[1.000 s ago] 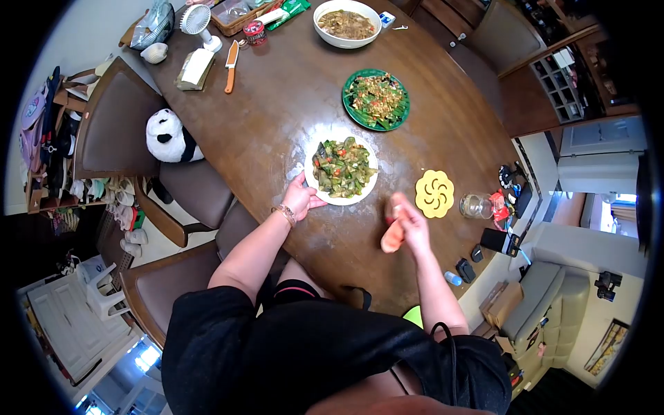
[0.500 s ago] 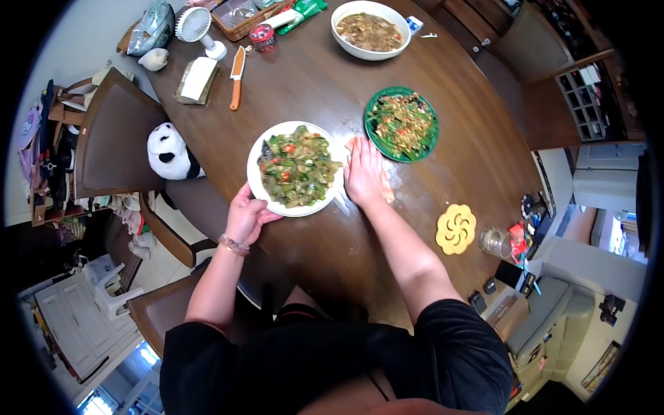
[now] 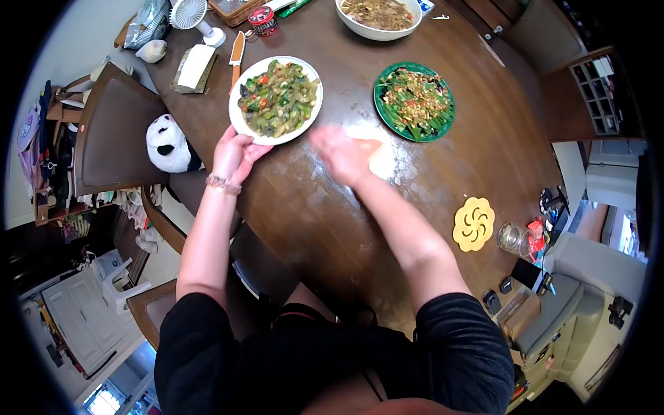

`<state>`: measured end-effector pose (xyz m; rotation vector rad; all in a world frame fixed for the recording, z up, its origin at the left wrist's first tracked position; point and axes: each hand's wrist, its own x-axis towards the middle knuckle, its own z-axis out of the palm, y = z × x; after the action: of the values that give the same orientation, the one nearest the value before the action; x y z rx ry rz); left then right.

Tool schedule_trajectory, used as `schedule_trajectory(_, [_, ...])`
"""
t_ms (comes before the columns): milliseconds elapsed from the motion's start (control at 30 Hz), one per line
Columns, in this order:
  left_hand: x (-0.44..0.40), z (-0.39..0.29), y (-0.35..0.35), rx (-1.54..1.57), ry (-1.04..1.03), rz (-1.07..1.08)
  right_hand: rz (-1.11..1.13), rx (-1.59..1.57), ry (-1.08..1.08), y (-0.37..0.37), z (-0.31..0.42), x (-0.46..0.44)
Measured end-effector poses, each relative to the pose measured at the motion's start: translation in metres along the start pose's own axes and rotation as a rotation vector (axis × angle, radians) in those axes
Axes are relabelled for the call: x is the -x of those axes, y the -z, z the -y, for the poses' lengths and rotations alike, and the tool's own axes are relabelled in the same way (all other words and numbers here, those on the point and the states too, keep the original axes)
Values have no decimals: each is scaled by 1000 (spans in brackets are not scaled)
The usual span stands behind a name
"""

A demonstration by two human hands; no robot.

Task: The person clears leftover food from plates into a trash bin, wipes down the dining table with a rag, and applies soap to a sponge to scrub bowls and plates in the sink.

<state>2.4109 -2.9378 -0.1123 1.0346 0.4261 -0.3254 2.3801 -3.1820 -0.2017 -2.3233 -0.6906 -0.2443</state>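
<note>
My left hand (image 3: 237, 153) grips the near-left rim of a white plate (image 3: 312, 114), thumb on the rim. On the plate is a stir-fry (image 3: 278, 99) of green vegetables with red bits. My right hand (image 3: 339, 153) is low over the wet table, just right of the plate, its fingers smeared by motion. A thin pale-orange cloth (image 3: 373, 147) shows beside it, partly lost in glare; whether the fingers hold it is unclear. Beyond that hand sits a green plate (image 3: 451, 123) of greens topped with chopped bits.
A white bowl (image 3: 387, 33) of brown food stands at the far edge. An orange-handled knife (image 3: 237, 50), tissue pack (image 3: 194, 69), red tin (image 3: 263, 21) and small fan (image 3: 192, 15) are at the far left. A yellow flower-shaped trivet (image 3: 474, 224) and glass jar (image 3: 512, 238) lie right.
My left hand has moved the white plate away from me and slightly left, beside the knife. My right hand has swept left and away from me, and more wet table shows.
</note>
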Motion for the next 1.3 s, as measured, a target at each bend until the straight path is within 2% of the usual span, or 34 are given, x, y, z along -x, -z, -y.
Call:
schedule_trajectory(67, [-18, 11, -11, 47, 33, 2, 70, -178, 96, -10, 30, 41])
schedule_trajectory(100, [-26, 17, -15, 35, 40, 16, 81, -140, 96, -7, 53, 67])
schedule_trajectory(200, [-42, 36, -30, 54, 75, 28, 246, -188, 32, 10, 101, 141])
schedule_trajectory(367, [-54, 64, -53, 103, 104, -28, 230, -358, -102, 42, 124, 203])
schedule_trajectory(467, [-58, 75, -60, 137, 86, -9, 34, -461, -322, 75, 119, 207])
schedule_trajectory(500, [-61, 81, -61, 143, 71, -31, -29, -657, -469, 95, 117, 203])
schedule_trajectory(567, [-66, 89, -57, 223, 66, -31, -146, -516, -673, 123, 104, 210])
schedule_trajectory(667, [-82, 90, -55, 257, 58, -112, -417, -574, -896, 152, 85, 219])
schedule_trajectory(733, [-90, 82, -60, 180, 51, -170, -535, -509, -912, 155, 74, 226])
schedule_trajectory(800, [-104, 85, -56, 207, 29, -161, -525, -319, -843, 144, 66, 233])
schedule_trajectory(867, [-114, 97, -47, 353, 156, -94, -386, -61, -775, 134, 75, 231])
schedule_trajectory(900, [-112, 107, -50, 312, 262, -81, -249, 43, -841, 117, 78, 242])
schedule_trajectory(933, [-105, 118, -60, 271, 364, -68, -149, 209, -794, 104, 83, 245])
schedule_trajectory(1000, [-59, 129, -116, -18, 379, 38, -72, 264, -745, 101, 92, 245])
schedule_trajectory(1167, [-58, 154, -193, -43, 398, 254, -100, 176, -682, 103, 79, 251])
schedule_trajectory(1300, [-66, 165, -206, -39, 305, 151, -198, 56, -693, 117, 75, 248])
